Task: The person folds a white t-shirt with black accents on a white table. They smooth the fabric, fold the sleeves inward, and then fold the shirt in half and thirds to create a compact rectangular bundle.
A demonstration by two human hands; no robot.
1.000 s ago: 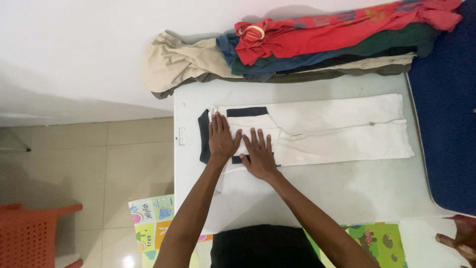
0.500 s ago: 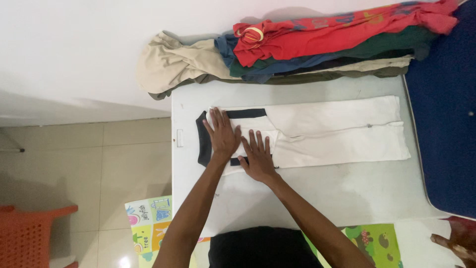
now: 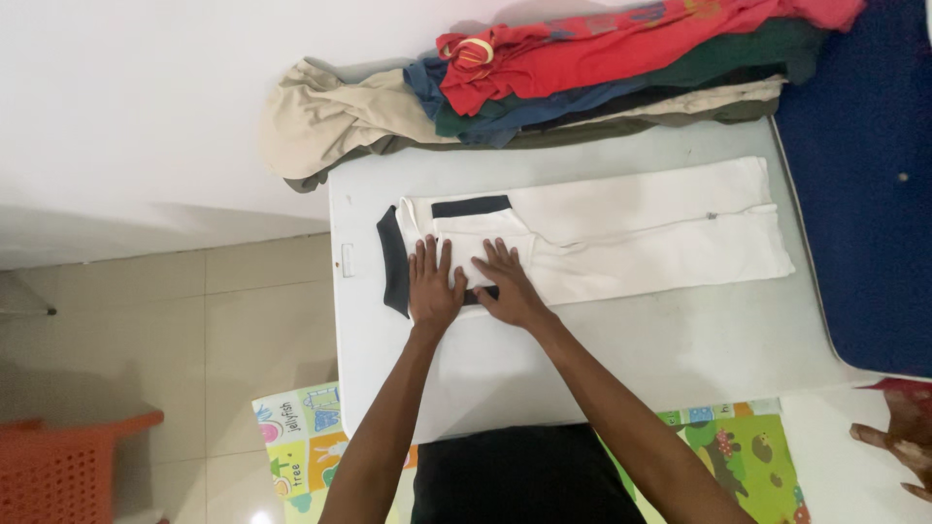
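**Both hands flat on collar end of folded white shirt**

Left hand (image 3: 432, 289) and right hand (image 3: 505, 286) lie side by side, fingers spread, palms pressed down on the white shirt (image 3: 621, 233); nothing pinched or gripped. The shirt is folded into a long narrow strip on the grey worktop (image 3: 680, 340). Its long axis runs left to right across the view, tilted slightly up toward the right. The dark collar (image 3: 393, 262) end sits at the left, just beside the left hand, so the left hand is nearer the collar and the right hand nearer the body of the strip. The hem end lies well off to the right, away from both hands.

Edges: the collar end is near the worktop's left edge, with tiled floor (image 3: 194, 320) beyond. The hem stops near a dark blue surface (image 3: 864, 194) at right. A pile of clothes (image 3: 582, 78) in red, blue, green and beige lines the far edge against the wall, close behind the shirt. Bare worktop shows between the shirt and the person. Another person's hand (image 3: 898, 437) shows at bottom right, well apart. Orange plastic crate (image 3: 68, 466) at lower left, on the floor.
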